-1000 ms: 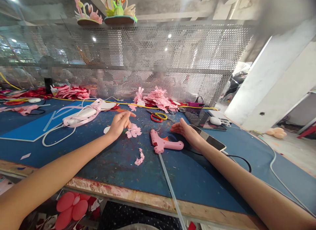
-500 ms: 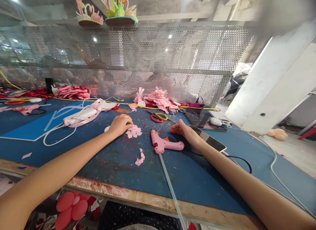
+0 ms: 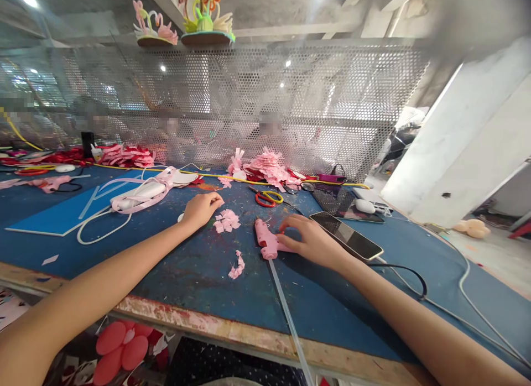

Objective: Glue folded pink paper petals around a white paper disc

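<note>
The right hand (image 3: 312, 243), beside the phone (image 3: 346, 235) half a second ago, is now closing over the pink glue gun (image 3: 266, 239) at table (image 3: 199, 275) centre, while the left hand (image 3: 202, 208), curled, is pinching pink petal scraps (image 3: 227, 220) at its 3 o'clock.

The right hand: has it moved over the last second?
Yes. The right hand has slid left, off the phone, and now lies on the pink glue gun handle.
</note>
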Tool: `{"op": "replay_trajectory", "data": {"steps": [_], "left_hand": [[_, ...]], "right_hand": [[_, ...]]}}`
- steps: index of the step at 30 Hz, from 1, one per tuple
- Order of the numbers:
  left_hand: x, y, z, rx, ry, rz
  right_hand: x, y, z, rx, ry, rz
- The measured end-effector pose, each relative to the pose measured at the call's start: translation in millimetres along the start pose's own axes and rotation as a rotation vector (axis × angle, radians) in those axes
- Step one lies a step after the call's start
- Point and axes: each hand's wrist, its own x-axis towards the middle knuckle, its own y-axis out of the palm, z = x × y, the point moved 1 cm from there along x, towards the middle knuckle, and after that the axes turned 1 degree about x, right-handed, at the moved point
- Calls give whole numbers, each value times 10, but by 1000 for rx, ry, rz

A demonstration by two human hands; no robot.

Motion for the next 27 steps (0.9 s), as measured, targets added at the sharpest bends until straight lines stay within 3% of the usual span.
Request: {"op": "replay_trajectory", "data": {"steps": [6,10,18,27], "left_hand": [[15,13,-2,-215,-5,-43],[-28,44,-64,-463,-46,-38],[-208,93,-264,-965,-247,63],[-290,67,-407,-1122,-337,120]], "right_hand": [[-33,38,-30,-111,-109,157],[-45,70,26,-190,-137,171],[-67,106,84,-285,-86,-14],[-90,72,176,-171,-171,-207]]}}
